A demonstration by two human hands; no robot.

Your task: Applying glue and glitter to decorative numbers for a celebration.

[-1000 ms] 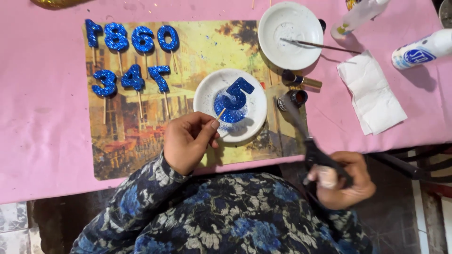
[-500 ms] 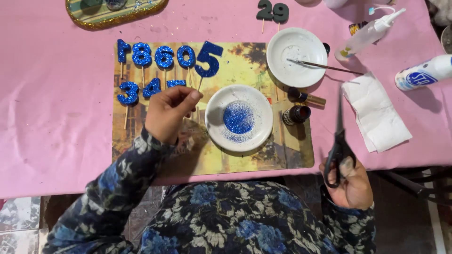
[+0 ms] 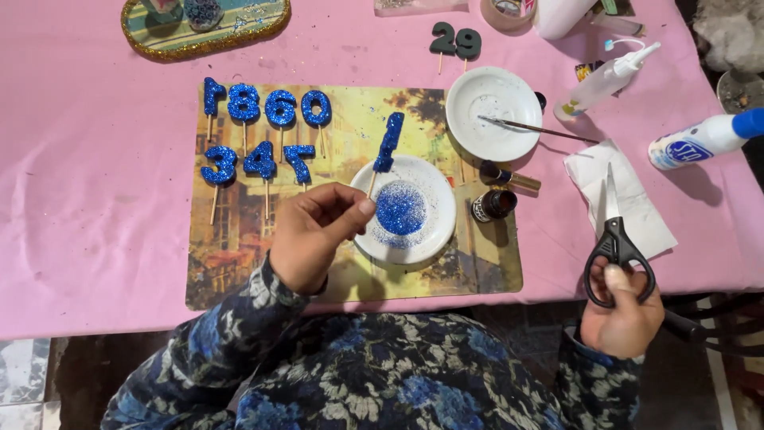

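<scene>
— Blue glitter covers the number on a stick point(image 3: 388, 143) that the left hand point(image 3: 312, 235) holds. The fingers are pinched together on the thin wooden stick near its bottom, and the piece stands edge-on just above the rim of the white plate point(image 3: 434, 239) with a heap of blue glitter point(image 3: 400, 209) in its middle.

— And the right hand point(image 3: 622, 312)?

— It is curled around the black handles of the scissors point(image 3: 614, 239), at the table's near edge. The blades are shut and point away from the person, over a white paper napkin point(image 3: 629, 199).

— What lies around the plate?

— It sits on a yellow picture placemat point(image 3: 239, 255) on the pink tablecloth point(image 3: 95, 199). To its left, 7 finished glitter numbers point(image 3: 263, 131) on sticks lie in 2 rows. Just right of the plate stands a small dark jar point(image 3: 494, 205), open. Beyond it a second white plate point(image 3: 493, 102) carries a thin brush point(image 3: 533, 127).

— Anything farther off?

— 2 dark plain numbers point(image 3: 456, 40) lie past that plate, a glue bottle point(image 3: 606, 78) with a nozzle is to its right, and another white bottle with a blue cap point(image 3: 704, 139) lies near the table's right edge.
</scene>
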